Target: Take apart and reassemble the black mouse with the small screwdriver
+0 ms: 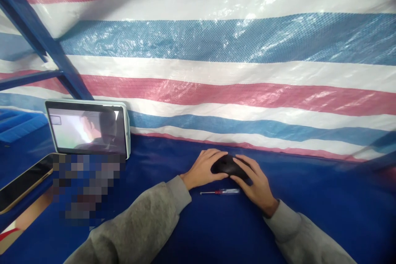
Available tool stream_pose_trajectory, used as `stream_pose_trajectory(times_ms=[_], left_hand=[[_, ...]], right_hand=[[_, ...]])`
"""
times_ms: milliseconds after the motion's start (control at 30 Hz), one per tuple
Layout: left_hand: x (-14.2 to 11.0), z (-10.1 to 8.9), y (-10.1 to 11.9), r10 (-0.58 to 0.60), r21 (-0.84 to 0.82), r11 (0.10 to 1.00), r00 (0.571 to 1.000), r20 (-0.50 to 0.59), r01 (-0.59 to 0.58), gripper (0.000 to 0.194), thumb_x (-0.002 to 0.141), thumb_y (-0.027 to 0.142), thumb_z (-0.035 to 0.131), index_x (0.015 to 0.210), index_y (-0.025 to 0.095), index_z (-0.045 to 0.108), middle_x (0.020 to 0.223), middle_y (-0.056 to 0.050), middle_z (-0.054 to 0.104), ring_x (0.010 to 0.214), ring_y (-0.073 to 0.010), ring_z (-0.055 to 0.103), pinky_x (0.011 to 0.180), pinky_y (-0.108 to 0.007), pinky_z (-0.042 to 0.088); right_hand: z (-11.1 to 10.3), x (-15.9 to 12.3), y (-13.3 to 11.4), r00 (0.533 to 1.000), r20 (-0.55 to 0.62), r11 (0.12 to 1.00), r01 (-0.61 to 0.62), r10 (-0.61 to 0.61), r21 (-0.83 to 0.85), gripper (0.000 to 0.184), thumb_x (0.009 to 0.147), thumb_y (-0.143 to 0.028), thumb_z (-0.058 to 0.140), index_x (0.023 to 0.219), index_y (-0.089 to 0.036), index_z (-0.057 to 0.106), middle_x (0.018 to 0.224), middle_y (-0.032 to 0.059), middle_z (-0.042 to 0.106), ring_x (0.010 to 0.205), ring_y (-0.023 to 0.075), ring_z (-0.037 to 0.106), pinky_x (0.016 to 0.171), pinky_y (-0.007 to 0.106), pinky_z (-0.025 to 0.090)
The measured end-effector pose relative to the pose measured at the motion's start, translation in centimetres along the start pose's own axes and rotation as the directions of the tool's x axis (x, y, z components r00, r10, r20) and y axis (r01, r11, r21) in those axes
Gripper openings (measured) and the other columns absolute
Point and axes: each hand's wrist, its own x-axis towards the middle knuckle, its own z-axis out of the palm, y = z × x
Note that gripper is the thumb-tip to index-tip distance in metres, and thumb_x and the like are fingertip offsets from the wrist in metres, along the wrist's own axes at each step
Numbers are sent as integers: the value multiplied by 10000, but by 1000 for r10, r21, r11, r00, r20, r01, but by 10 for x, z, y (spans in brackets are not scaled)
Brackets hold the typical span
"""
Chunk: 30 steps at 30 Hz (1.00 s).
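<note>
Left grip (204,169) and right grip (257,183), half-curled, hold a black mouse (228,166) between them. Nearside of the mouse lies a screwdriver (228,192).

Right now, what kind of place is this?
It's probably a makeshift little workspace, though I can't be sure. A striped plastic sheet rises behind like a wall, and a small screwdriver lies on the blue surface near what looks like a black computer mouse.

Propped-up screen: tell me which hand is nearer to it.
Left. The left hand is right of the propped-up screen, on the near end of the black mouse; the right hand is farther right, at the mouse's other end.
</note>
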Motion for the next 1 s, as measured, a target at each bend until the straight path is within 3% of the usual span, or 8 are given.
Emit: stream_pose_trajectory(times_ms=[233, 567, 1000], left_hand=[[3, -2, -1, 7, -68, 998, 986, 169, 5, 872, 744, 338, 784, 1477, 284, 314, 1418, -95, 501, 1329, -289, 439, 1167, -564, 212], [3, 4, -1, -14, -75, 997, 983, 185, 29, 888, 801, 309, 737, 1519, 290, 215, 1506, -69, 427, 1356, -266, 435, 1189, -505, 210], [5, 0, 3, -95, -87, 990, 974, 208, 115, 857, 790, 388, 753, 1500, 307, 281, 1502, -60, 430, 1375, -310, 397, 1184, -504, 206]], right_hand=[[-5, -1, -2, 996, -28, 996, -83, 84, 22, 429, 871, -318, 640, 1294, -262, 601, 1235, 108, 641, 1121, 267, 624, 977, 459, 519], [-1, 1, -2, 997, 74, 999, -20, 17, 34, 420, 891, -319, 612, 1307, -264, 597, 1285, 106, 613, 1164, 255, 613, 987, 419, 527], [3, -1, 2, 988, 154, 1000, -3, 2, 3, 419, 915, -323, 581, 1331, -277, 577, 1304, 103, 591, 1194, 252, 594, 1000, 414, 524]])
